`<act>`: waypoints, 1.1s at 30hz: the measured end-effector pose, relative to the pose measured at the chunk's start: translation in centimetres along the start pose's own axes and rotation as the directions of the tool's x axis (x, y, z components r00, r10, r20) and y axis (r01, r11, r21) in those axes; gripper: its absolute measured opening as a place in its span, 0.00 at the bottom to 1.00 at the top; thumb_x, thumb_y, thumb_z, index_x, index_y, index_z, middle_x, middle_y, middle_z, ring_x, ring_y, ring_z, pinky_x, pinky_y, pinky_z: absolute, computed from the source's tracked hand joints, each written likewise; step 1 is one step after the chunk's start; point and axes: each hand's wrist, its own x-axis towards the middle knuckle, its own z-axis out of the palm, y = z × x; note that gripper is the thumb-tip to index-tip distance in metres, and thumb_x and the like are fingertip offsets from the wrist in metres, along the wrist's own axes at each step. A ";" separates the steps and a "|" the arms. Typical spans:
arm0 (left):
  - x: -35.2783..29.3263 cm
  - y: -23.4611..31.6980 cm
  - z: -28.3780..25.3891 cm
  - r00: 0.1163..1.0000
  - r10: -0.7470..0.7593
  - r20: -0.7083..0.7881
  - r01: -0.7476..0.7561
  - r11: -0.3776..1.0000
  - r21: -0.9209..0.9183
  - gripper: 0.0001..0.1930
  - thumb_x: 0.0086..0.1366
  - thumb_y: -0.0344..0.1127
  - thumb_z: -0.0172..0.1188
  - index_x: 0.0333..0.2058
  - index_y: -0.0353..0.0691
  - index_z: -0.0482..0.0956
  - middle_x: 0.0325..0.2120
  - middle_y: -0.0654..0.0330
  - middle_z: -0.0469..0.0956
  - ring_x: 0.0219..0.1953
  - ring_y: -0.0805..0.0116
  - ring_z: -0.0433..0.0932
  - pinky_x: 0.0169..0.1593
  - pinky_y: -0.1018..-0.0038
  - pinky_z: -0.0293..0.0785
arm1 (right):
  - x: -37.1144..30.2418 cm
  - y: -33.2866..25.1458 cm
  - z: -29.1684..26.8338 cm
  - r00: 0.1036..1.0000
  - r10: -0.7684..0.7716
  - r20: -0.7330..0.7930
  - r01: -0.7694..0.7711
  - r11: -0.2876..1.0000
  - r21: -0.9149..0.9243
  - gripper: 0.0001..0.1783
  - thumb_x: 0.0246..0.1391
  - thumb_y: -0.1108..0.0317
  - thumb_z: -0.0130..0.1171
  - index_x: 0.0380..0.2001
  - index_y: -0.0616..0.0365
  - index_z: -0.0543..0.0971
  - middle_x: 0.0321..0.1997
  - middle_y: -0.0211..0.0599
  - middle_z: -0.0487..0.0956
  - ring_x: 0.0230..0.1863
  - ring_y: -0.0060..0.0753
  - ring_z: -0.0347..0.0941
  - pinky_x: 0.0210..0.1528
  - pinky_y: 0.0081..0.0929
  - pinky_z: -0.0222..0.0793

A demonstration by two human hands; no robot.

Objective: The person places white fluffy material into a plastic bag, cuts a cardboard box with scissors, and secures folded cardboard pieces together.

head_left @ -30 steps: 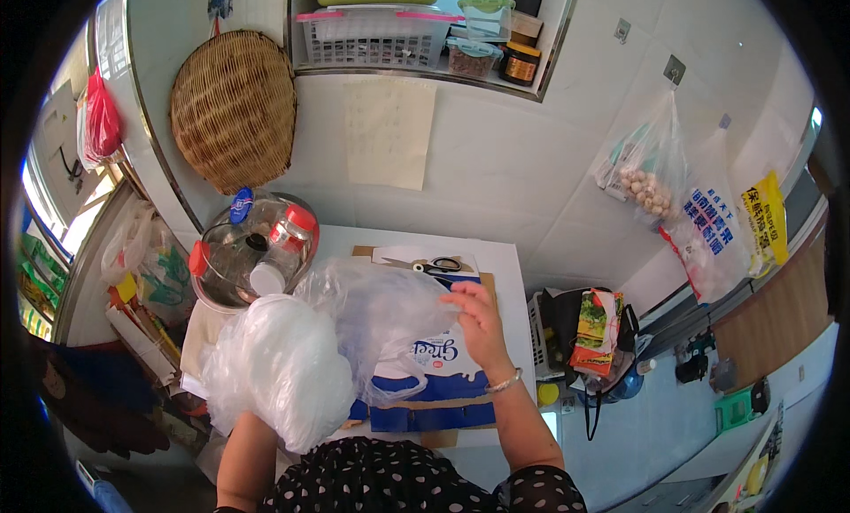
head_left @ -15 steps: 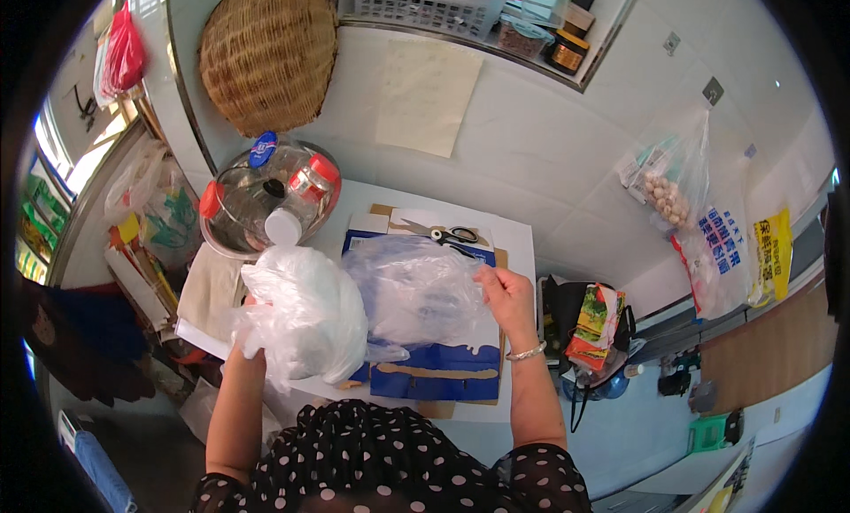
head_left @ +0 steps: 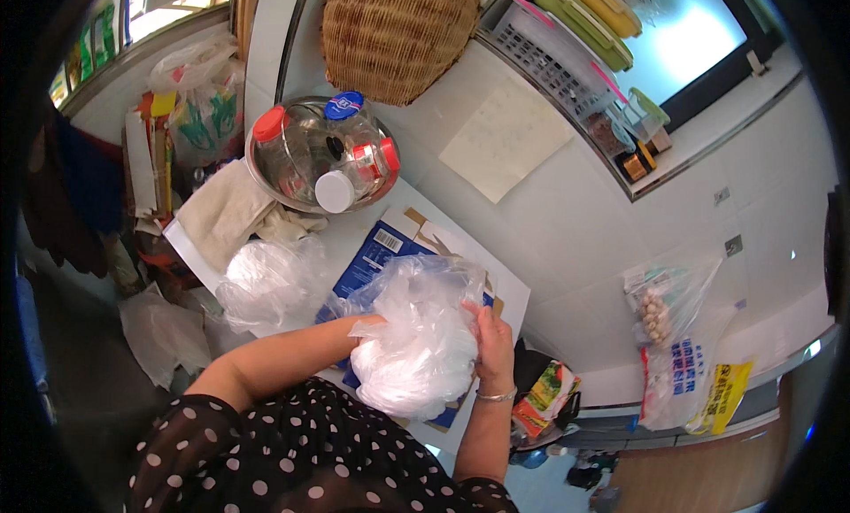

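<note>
A clear plastic bag (head_left: 434, 283) with a bulging white plastic bundle (head_left: 407, 367) sits in front of me, above the table. My right hand (head_left: 493, 340) pinches the bag's right side, thumb and fingers closed on the film. My left hand (head_left: 370, 325) reaches into the plastic from the left; its fingers are hidden behind the crumpled film. Another crumpled bag with white contents (head_left: 273, 285) lies on the table to the left of my left forearm. Beneath the bag is a flattened blue cardboard box (head_left: 376, 252).
A steel basin (head_left: 310, 203) holding several clear jars stands at the back left, beside a beige cloth (head_left: 221, 205). The white table (head_left: 509, 283) meets a tiled wall at the back right. A dark bag with colourful packets (head_left: 544, 398) is beyond the table's right side.
The view has turned and things have shifted in it. My hands have come together at the clear bag, which now bulges with white plastic. A white bundle now lies on the table at left.
</note>
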 end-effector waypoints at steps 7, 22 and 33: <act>1.7 1.1 -4.0 0.950 0.210 -0.231 -0.266 0.933 -0.243 0.20 0.64 0.33 0.54 0.55 0.40 0.66 0.49 0.59 0.72 0.44 0.66 0.77 0.47 0.69 0.77 | -3.2 -2.0 0.0 0.996 -0.082 0.031 0.080 0.994 0.073 0.23 0.64 0.55 0.46 0.49 0.65 0.75 0.12 0.18 0.63 0.12 0.10 0.53 0.15 0.13 0.46; 1.5 3.3 -5.1 0.346 0.787 -0.511 0.333 0.406 0.851 0.43 0.51 0.36 0.64 0.62 0.33 0.49 0.57 0.42 0.62 0.57 0.50 0.66 0.59 0.63 0.64 | -5.6 0.9 8.4 0.663 -0.498 0.559 0.743 0.340 -0.577 0.27 0.43 0.80 0.56 0.49 0.48 0.78 0.35 0.35 0.75 0.27 0.34 0.74 0.29 0.28 0.71; 2.1 4.5 -7.7 0.632 0.562 -0.534 -0.678 0.734 -0.029 0.18 0.63 0.39 0.54 0.48 0.36 0.69 0.42 0.50 0.76 0.45 0.59 0.77 0.51 0.62 0.74 | -4.5 9.8 9.9 0.905 -0.420 -0.061 0.326 0.779 -0.536 0.23 0.48 0.78 0.55 0.49 0.62 0.63 0.35 0.41 0.78 0.24 0.27 0.70 0.30 0.26 0.68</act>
